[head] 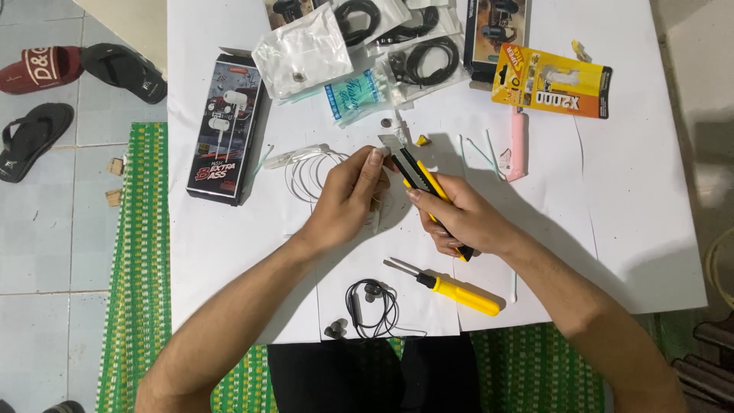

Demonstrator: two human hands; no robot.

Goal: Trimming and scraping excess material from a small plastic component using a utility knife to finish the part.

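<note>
A yellow-handled screwdriver (451, 288) and coiled black wired earphones (372, 306) lie nearest, at six o'clock of the hands. The right hand (459, 218) grips a yellow-and-black utility knife (421, 182); the left hand (350, 197) pinches a thin white earphone cable (310, 170). At twelve o'clock, bagged black cables (425, 60) crowd the white paper sheet (627, 199) over a green woven mat (141, 252).

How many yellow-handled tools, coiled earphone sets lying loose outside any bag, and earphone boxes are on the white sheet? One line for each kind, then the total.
Yellow-handled tools: 2, utility knife in the right hand, screwdriver
Loose earphone sets: 2, white by the left hand, black
Earphone boxes: 2
Total: 6
</note>
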